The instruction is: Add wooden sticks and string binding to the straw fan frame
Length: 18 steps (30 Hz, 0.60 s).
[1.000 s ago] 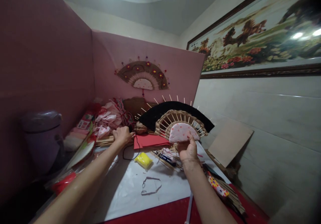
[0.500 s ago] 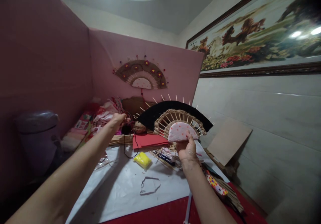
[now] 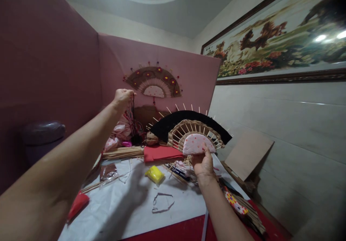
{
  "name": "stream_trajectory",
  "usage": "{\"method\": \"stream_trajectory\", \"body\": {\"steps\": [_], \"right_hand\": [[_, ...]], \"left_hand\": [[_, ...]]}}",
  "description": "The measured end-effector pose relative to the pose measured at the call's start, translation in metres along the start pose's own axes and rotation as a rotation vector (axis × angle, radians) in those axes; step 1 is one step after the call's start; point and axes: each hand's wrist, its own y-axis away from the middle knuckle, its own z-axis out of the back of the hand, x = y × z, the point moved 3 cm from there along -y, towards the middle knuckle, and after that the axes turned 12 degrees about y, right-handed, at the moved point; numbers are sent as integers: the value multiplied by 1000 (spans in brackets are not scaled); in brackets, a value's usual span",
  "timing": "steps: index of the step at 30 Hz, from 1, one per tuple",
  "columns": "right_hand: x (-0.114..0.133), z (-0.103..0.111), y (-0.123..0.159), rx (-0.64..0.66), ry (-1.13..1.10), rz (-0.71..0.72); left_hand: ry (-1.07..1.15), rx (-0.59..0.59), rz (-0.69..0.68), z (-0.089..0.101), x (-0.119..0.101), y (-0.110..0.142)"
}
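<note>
My left hand [image 3: 124,96] is raised in a pinch on a black yarn strand [image 3: 133,107]. The strand hangs down toward a dark ball of yarn [image 3: 136,139] at the back of the table. My right hand [image 3: 203,163] grips a woven fan [image 3: 189,121] by its lower edge, thumb on the white padded half-circle with orange dots [image 3: 195,143]. Brown braided cord rings the half-circle, with thin sticks fanning out from it. A wide black band covers the outer part, and stick ends stand out past it. The fan is upright, facing me.
A finished-looking fan [image 3: 151,80] hangs on the pink panel [image 3: 113,61]. On the white table cover [image 3: 135,201] lie a yellow packet [image 3: 155,174], red sheets [image 3: 162,154], bundled sticks [image 3: 124,152], a brown packet [image 3: 108,171] and a thin strip loop [image 3: 163,210]. A board [image 3: 248,156] leans right.
My left hand has risen well above the table, drawing the black yarn upward. My right hand and the fan have stayed almost in place.
</note>
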Motion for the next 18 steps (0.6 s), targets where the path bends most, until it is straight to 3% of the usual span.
{"method": "stream_trajectory", "body": {"steps": [5, 9, 11, 14, 18], "right_hand": [[-2, 2, -3, 6, 22, 6], [-2, 3, -3, -13, -5, 5], [-2, 2, -3, -17, -11, 1], [-1, 2, -2, -24, -11, 6], [-1, 0, 0, -19, -22, -3]], "left_hand": [[172, 14, -151, 1, -48, -6], [184, 14, -223, 6, -84, -3], [159, 70, -261, 9, -92, 6], [69, 292, -259, 10, -77, 32], [-241, 533, -46, 9, 3, 83]]}}
